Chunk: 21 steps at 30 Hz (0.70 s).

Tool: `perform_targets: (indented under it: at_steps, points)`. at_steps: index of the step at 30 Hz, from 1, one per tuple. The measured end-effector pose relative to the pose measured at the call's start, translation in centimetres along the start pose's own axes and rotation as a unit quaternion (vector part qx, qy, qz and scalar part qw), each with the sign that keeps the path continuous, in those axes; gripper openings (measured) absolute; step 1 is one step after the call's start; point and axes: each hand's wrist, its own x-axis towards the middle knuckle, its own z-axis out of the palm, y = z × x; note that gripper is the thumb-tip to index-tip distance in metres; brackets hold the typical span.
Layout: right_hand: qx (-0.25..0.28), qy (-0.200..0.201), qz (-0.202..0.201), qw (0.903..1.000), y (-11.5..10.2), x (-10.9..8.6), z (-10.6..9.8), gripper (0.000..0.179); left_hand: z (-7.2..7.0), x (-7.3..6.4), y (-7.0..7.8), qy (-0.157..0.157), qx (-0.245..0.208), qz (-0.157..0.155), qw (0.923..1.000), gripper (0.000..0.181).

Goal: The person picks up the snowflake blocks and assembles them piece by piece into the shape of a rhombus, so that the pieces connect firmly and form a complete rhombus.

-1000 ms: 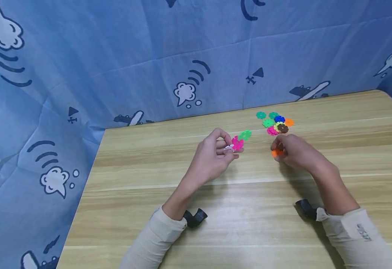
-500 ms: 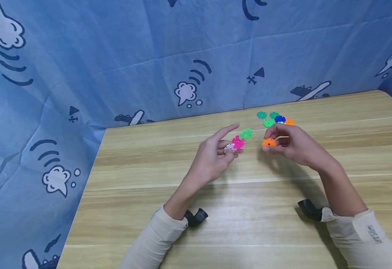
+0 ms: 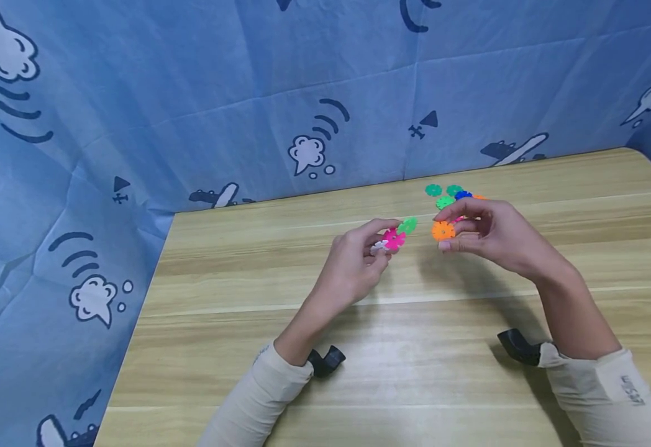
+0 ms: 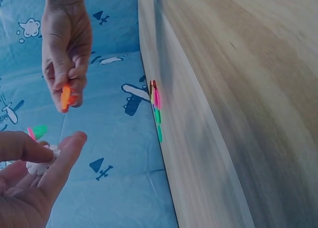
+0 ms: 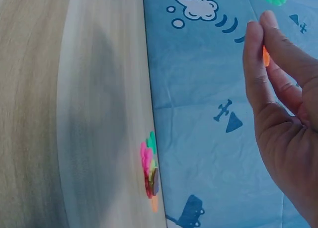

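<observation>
My left hand (image 3: 356,261) pinches a joined chain of notched plastic discs above the table: a white disc (image 3: 380,246) between the fingers, a pink disc (image 3: 394,239) next to it and a green disc (image 3: 408,225) at the far end. To its right, an orange notched disc (image 3: 443,231) is pinched between the thumb and fingers of my right hand (image 3: 499,239). A short gap separates the orange disc from the green one. In the left wrist view the orange disc (image 4: 65,97) appears edge-on, while the white disc (image 4: 40,166) is partly covered by fingers.
Loose discs lie near the table's back edge, among them a teal disc (image 3: 433,190), a light green disc (image 3: 445,203) and a blue disc (image 3: 463,195); my right hand hides part of this group. Behind the wooden table (image 3: 404,347) hangs a blue patterned cloth (image 3: 236,112).
My right hand has lifted the orange disc up and left, turning its flat face toward the head view. The left forefinger straightened, then came back down onto the chain.
</observation>
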Motion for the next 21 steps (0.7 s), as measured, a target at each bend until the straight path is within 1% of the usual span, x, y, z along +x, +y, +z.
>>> perform_targets:
  at_steps: [3,6,11,14,21]
  points:
    - [0.007,0.015,-0.009,0.9998,-0.36,-0.14,0.18,0.045,0.01,-0.04,0.00,-0.001,0.021,-0.002,0.9998,0.049]
    - [0.017,0.018,-0.027,0.9993,-0.54,-0.18,0.26,0.044,0.02,-0.06,-0.02,-0.007,0.032,-0.005,0.9995,0.048]
    - [0.036,0.018,-0.068,0.9969,-0.58,-0.24,0.21,0.044,0.10,-0.03,-0.04,-0.019,0.037,-0.004,0.9991,0.048]
    - [0.044,0.016,-0.084,0.9954,-0.63,-0.26,0.28,0.044,0.10,-0.06,-0.05,-0.022,0.037,-0.001,0.9991,0.048]
    - [0.054,0.017,-0.099,0.9935,-1.02,-0.40,0.55,0.044,0.22,-0.15,0.09,-0.034,0.041,-0.001,0.9986,0.048]
